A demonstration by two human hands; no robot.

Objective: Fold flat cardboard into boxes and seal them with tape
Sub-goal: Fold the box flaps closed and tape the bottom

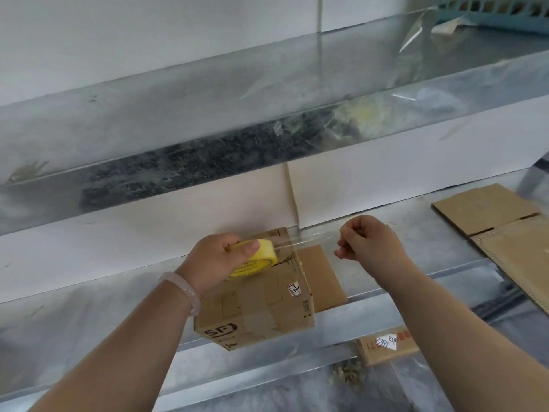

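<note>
On the shiny metal shelf (371, 295) stands a brown cardboard box (261, 304), its top patched with glossy tape. Above it, the left hand (217, 260) grips a round yellow tape roll (255, 257), while the right hand (368, 242) pinches the clear strip (312, 239) pulled taut between them. Flat cardboard sheets (487, 208) lie to the right.

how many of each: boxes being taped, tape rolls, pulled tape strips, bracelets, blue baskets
box being taped: 1
yellow tape roll: 1
clear tape strip: 1
bracelet: 1
blue basket: 1
total: 5
</note>
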